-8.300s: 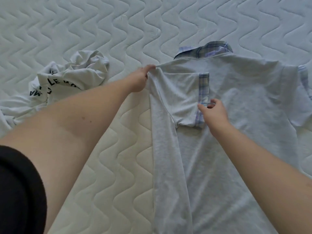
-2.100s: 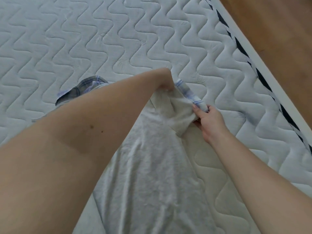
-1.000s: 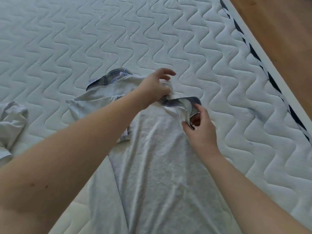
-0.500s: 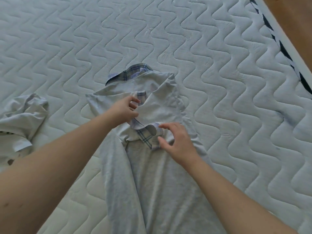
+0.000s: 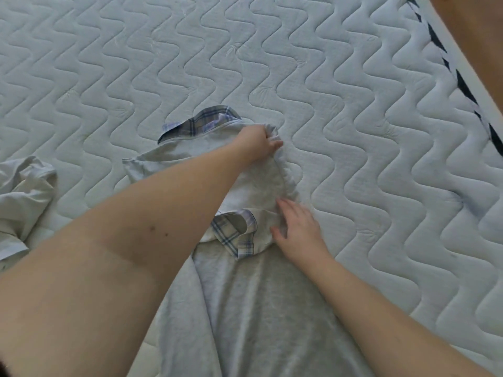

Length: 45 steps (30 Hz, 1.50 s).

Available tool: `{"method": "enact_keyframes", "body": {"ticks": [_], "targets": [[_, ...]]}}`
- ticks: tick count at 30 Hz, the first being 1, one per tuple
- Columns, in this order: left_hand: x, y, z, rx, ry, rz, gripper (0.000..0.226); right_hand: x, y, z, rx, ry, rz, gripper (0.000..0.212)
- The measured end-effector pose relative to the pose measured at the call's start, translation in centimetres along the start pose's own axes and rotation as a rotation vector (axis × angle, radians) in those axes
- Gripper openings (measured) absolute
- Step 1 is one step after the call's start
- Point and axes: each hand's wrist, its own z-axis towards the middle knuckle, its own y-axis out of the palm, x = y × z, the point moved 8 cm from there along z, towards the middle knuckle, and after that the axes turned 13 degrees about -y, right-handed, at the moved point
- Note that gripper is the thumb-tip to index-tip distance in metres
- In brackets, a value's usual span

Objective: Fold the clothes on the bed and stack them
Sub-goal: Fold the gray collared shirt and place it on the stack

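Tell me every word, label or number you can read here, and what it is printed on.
None can be read in this view.
Grey shirt: no print or tag shows, only plaid trim on its collar and sleeve cuff.
Crumpled white garment at the left edge: no lettering shows on the visible part.
Mattress: quilted waves and a dark-striped border, no text.

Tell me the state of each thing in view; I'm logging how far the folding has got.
grey shirt: flat on the mattress, both sides folded inward, lower part unfolded.
plaid sleeve cuff: folded onto the shirt, rumpled.
plaid collar: at the far end, showing.
white garment: crumpled, unfolded.
left hand: grips the shirt's top right corner.
right hand: flat, pressing the fold.
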Motion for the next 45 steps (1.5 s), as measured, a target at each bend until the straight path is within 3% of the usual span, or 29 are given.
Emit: {"method": "enact_keyframes", "body": {"ticks": [8,13,17,19,23,26,29,31,33,36,38,41,45], "targets": [[-1.5,0.8,2.3,-0.052,-0.128,-0.095,0.032,0.6,3.1,-0.9,-0.095,-0.099,-0.068,0.081],[-2.0,0.8,2.8,-0.080,-0.189,-0.181,0.047,0.3,2.9,-0.9,-0.037,-0.065,-0.053,0.084],[-1.7,0.2,2.7,-0.135,-0.235,0.264,0.075,-0.4,1.6,-0.9,0.055,-0.044,-0.027,0.082],[-1.1,-0.2,2.6,-0.140,-0.221,0.313,0.074,-0.5,1.6,-1.0,0.030,-0.048,-0.030,0.087],[0.0,-1.0,2.5,-0.035,-0.090,-0.077,0.032,-0.4,1.8,-1.7,-0.033,-0.081,-0.081,0.093],[-0.4,-1.9,1.5,0.143,-0.074,-0.247,0.028,0.4,1.0,-3.0,0.014,-0.054,-0.109,0.087],[-0.2,-2.0,-3.0,0.357,0.072,-0.375,0.021,1.6,0.2,-5.8,0.089,0.004,-0.201,0.082],[-0.2,-0.2,-7.6,0.390,0.138,-0.488,0.015,2.6,0.3,-8.1,0.102,0.092,-0.236,0.080],[-0.8,3.9,-11.0,0.306,0.066,-0.492,0.033,3.7,0.7,-10.7,0.103,0.184,-0.252,0.079],[-2.7,13.1,-15.4,-0.151,-0.243,-0.596,0.056,4.3,0.8,-14.3,0.131,0.248,-0.311,0.084],[-3.6,18.2,-18.5,-0.386,-0.419,-0.651,0.058,4.4,1.0,-16.8,0.132,0.269,-0.362,0.089],[-3.8,21.3,-21.0,-0.424,-0.512,-0.816,0.037,4.4,1.5,-20.7,0.144,0.269,-0.412,0.089],[-1.3,22.9,-22.5,-0.515,-0.460,-0.966,0.017,5.2,2.0,-25.4,0.154,0.323,-0.427,0.082]]}}
